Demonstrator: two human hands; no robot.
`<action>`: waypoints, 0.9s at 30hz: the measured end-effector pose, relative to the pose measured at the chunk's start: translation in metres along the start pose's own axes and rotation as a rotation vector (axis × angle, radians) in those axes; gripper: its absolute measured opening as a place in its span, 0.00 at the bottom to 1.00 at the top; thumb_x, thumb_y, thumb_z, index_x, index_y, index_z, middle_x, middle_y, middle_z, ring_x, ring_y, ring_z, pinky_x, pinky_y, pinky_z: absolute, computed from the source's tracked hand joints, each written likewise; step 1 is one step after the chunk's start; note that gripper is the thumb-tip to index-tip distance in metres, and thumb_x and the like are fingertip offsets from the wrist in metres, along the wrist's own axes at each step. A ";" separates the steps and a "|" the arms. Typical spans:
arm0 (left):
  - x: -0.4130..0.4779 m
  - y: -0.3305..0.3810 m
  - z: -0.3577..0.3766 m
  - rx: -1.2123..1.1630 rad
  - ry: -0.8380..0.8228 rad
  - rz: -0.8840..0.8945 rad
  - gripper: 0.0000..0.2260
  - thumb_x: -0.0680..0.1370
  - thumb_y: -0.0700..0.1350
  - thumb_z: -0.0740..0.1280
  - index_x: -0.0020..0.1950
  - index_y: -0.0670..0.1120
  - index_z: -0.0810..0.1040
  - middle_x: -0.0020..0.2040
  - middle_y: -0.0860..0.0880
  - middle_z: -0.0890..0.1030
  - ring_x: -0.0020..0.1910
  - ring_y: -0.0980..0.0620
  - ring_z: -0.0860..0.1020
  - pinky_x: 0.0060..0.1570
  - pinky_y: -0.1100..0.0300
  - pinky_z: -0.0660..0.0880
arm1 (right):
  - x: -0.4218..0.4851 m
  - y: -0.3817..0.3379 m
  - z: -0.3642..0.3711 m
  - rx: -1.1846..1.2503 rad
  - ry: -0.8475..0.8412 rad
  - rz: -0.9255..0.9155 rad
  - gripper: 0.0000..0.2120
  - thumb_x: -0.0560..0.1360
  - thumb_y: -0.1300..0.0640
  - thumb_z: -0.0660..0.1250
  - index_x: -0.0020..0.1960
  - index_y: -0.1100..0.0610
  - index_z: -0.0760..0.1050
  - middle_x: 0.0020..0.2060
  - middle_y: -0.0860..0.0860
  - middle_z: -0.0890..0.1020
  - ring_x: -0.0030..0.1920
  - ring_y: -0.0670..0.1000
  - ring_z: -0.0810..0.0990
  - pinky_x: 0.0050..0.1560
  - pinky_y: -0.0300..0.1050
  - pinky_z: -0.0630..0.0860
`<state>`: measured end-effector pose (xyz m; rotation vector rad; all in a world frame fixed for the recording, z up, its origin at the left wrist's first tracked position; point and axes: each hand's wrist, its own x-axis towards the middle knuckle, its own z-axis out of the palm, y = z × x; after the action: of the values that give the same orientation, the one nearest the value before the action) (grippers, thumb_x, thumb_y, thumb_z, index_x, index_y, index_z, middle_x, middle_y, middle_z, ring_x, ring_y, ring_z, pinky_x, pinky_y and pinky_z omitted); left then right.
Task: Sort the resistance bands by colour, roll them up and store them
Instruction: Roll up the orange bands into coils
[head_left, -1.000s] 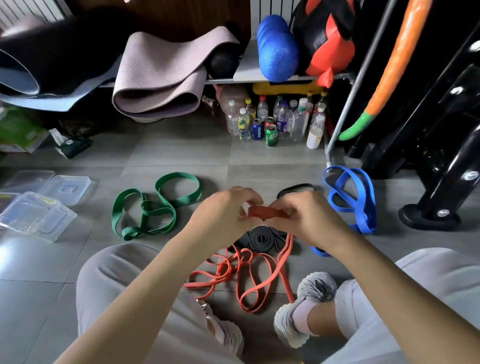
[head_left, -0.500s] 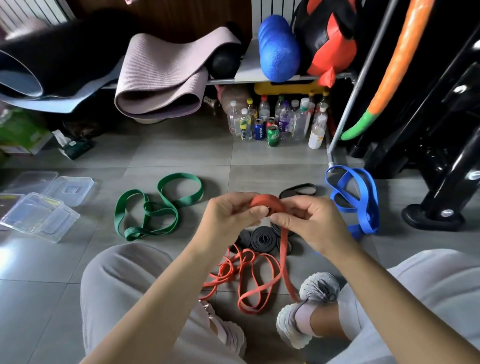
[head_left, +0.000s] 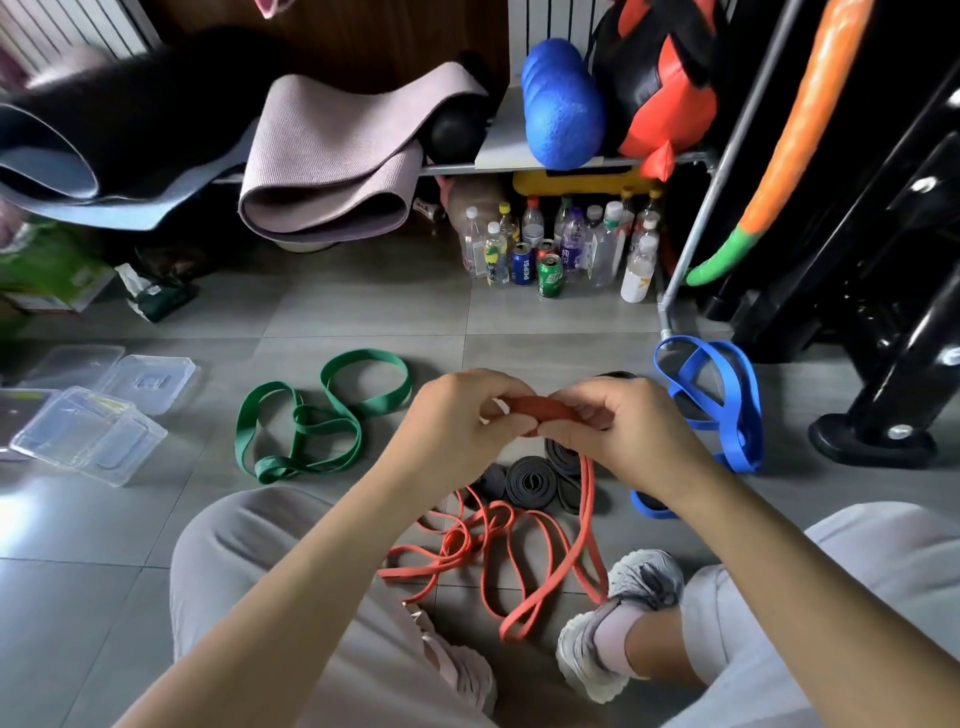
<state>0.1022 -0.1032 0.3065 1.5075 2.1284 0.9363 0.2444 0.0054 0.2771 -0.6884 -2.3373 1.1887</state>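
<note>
**Rolling the red band on the tiled floor**

I sit on the grey tiled floor (head_left: 363, 317). My left hand (head_left: 457, 421) and my right hand (head_left: 623, 431) meet above it. The fingers (head_left: 571, 422) of both hands are curled and clamped on the rolled end of the red band (head_left: 545, 408). The loose part of this band hangs down from the roll and lies in loops on the tiles between my knees.

Just beyond these loops, under my hands, lie the dark grey rolls (head_left: 530, 480). The green band (head_left: 311, 415) lies unrolled on the floor left of my hands. The blue band (head_left: 727, 405) lies to the right, near the black stand base (head_left: 872, 441).

Near the left edge of the floor are the clear plastic boxes (head_left: 88, 436). At the far side, a low shelf (head_left: 519, 161) carries folded mats (head_left: 332, 171) and a blue foam roller (head_left: 561, 104). Under it, bottles and cans (head_left: 550, 249) stand on the floor.
</note>
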 end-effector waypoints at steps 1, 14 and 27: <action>0.000 -0.004 0.001 -0.129 0.034 -0.033 0.08 0.72 0.39 0.71 0.48 0.51 0.81 0.38 0.55 0.82 0.37 0.52 0.80 0.43 0.57 0.77 | 0.000 -0.001 0.000 0.043 0.010 0.017 0.07 0.68 0.56 0.75 0.45 0.48 0.82 0.30 0.35 0.81 0.35 0.38 0.80 0.40 0.33 0.75; -0.011 -0.015 0.017 -0.964 0.012 -0.299 0.07 0.73 0.37 0.67 0.51 0.43 0.79 0.38 0.49 0.82 0.34 0.56 0.77 0.35 0.65 0.75 | -0.006 -0.002 0.011 0.316 0.074 0.094 0.14 0.69 0.63 0.73 0.38 0.43 0.80 0.33 0.43 0.84 0.36 0.44 0.82 0.41 0.40 0.80; 0.009 0.007 -0.025 -0.018 -0.089 -0.002 0.07 0.72 0.45 0.72 0.48 0.54 0.83 0.41 0.51 0.84 0.41 0.44 0.81 0.47 0.48 0.78 | 0.002 -0.017 -0.013 0.187 -0.031 0.040 0.11 0.67 0.57 0.75 0.38 0.41 0.80 0.31 0.41 0.83 0.33 0.41 0.80 0.42 0.42 0.79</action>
<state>0.0882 -0.1013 0.3298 1.5097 2.0532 0.8690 0.2461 0.0065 0.2982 -0.6585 -2.2103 1.4235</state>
